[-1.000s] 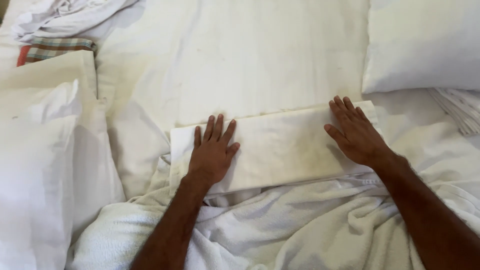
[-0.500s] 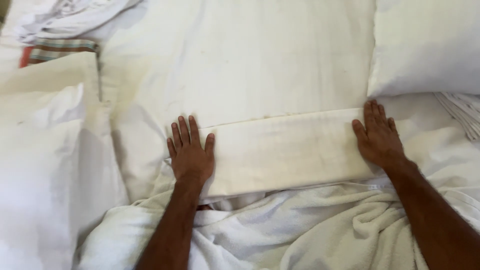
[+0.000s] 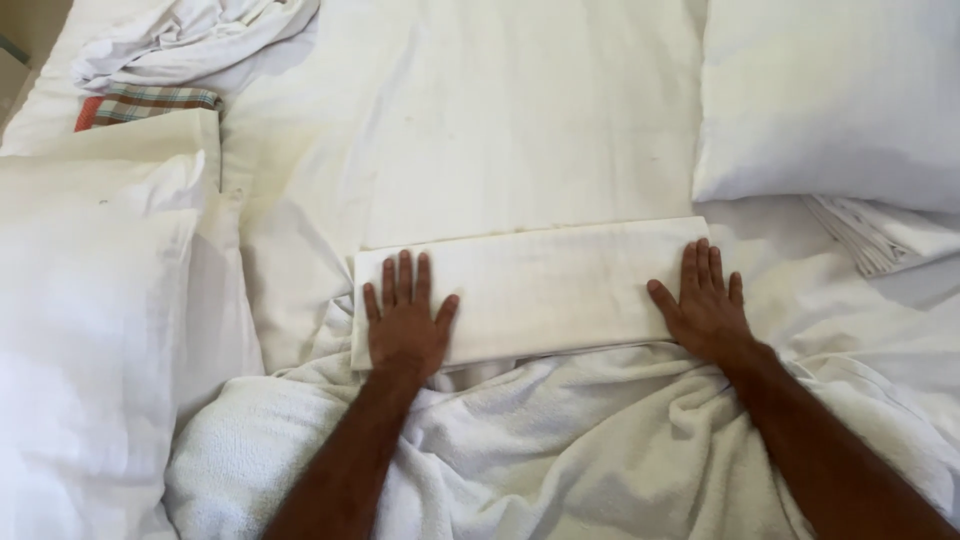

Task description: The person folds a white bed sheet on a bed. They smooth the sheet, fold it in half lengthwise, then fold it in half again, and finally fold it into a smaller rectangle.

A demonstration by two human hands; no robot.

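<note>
White folded cloth [image 3: 535, 290] lies flat across the bed sheet [image 3: 480, 120]; left hand [image 3: 405, 320] and right hand [image 3: 705, 305] have slid apart to its ends, palms spread flat, gripping nothing — smoothing looks nearly finished.

The near edge of the folded white cloth [image 3: 545, 290] disappears under rumpled towelling [image 3: 560, 450] between the left hand [image 3: 405, 320] and the right hand [image 3: 705, 305], and each palm covers one end of it. Far beyond the left hand, a checked cloth [image 3: 150, 103] shows only a strip from under a crumpled white sheet [image 3: 190, 40]. Beyond the right hand, the pillow [image 3: 830, 100] runs off the picture's edge.
</note>
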